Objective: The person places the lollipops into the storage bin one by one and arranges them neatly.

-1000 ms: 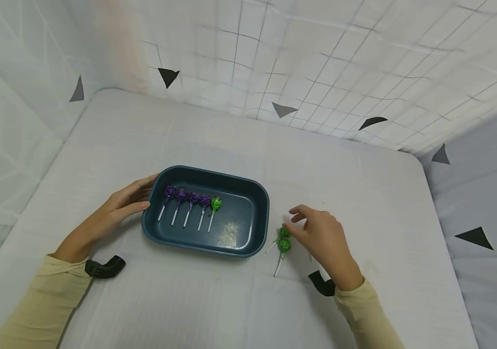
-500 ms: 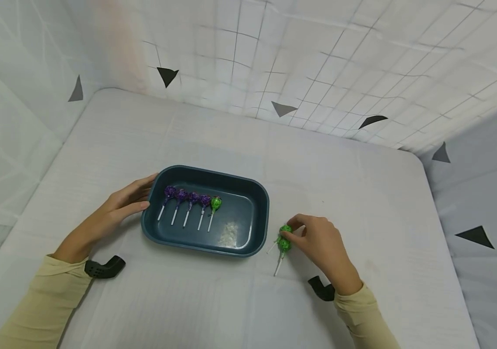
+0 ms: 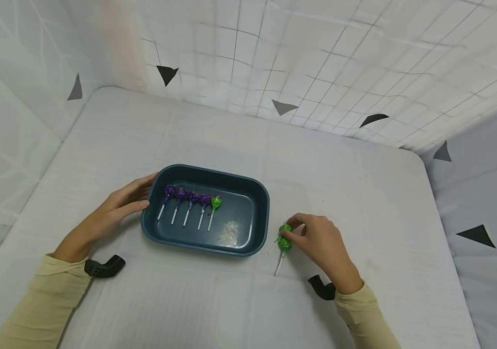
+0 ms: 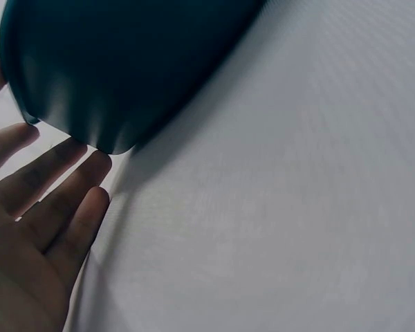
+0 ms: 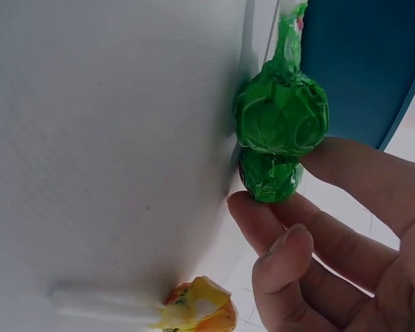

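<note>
My right hand (image 3: 321,241) pinches the head of a green-wrapped lollipop (image 5: 270,178) between thumb and fingers, to the right of a dark blue tray (image 3: 254,218). A second green lollipop (image 3: 284,245) lies right against it on the near side, its white stick toward me. At the tray's left end my left hand (image 3: 119,208) rests with fingers and thumb fairly straight, fingertips on the outer wall. Inside the tray, several purple lollipops (image 3: 193,198) form a row with one green lollipop (image 3: 216,202) at its right end, sticks toward me.
A lollipop in a yellow and orange wrapper (image 5: 202,306) lies under my right hand, mostly hidden in the head view. Everything stands on a white-covered table (image 3: 178,300). White fabric walls (image 3: 309,58) with dark triangles rise behind and at both sides.
My right hand has come down and left onto the farther green lollipop, its thumb and fingers closing round the head. The left hand and the tray have stayed in place.
</note>
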Action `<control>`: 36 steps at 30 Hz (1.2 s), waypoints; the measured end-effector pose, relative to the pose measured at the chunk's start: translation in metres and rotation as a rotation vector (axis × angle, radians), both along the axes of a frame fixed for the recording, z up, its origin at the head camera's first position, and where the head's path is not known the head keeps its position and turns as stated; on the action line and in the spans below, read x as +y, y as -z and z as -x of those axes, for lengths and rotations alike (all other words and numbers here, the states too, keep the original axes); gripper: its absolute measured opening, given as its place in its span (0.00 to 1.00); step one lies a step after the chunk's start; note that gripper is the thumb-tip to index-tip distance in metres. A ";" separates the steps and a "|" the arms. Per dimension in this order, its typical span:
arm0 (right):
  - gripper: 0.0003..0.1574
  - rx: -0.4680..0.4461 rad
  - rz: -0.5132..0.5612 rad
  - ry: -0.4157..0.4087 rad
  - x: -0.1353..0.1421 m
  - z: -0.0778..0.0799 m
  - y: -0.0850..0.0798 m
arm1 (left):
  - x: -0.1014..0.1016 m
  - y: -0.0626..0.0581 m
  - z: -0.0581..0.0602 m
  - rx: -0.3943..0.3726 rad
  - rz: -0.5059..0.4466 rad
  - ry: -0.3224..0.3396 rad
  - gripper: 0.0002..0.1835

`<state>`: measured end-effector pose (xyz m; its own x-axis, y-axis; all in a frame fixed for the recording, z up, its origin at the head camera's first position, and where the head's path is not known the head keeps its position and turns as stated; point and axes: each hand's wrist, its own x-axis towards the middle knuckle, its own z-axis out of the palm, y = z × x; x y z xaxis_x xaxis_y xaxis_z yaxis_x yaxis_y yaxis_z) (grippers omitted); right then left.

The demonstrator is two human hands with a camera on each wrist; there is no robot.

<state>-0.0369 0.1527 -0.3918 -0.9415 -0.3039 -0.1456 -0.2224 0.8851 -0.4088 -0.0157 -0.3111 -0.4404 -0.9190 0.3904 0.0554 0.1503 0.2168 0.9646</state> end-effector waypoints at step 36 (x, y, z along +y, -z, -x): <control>0.13 0.065 -0.016 -0.077 -0.006 0.013 -0.029 | 0.001 -0.002 0.000 -0.024 -0.007 -0.002 0.32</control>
